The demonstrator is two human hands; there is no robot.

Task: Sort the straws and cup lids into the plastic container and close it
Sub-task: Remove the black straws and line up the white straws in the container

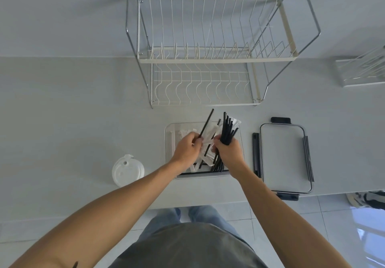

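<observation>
Seen from above, a person stands at a pale grey counter [73, 111], both bare forearms reaching forward over a clear plastic container [168, 142] that sits near the counter's front edge; the container is open and holds a loose heap of black straws and white paper-wrapped straws [205, 158]. The left hand [186, 150] is over the container's left half, its fingers pinched around a single black straw [207, 123] that angles up and away toward the back; the right hand [228, 151] is over the container's right half, clenched around a bundle of black straws [228, 129] whose ends fan upward past the container's far rim. The two hands are close together, nearly touching, with wrapped straws between and beneath them. To the left of the container, apart from it, a stack of white cup lids [127, 171] rests on the counter; just to the right of the container lies the container lid [283, 157], flat, with dark clips along its sides. Behind the container stands a two-tier wire dish rack [208, 59], against the wall.
</observation>
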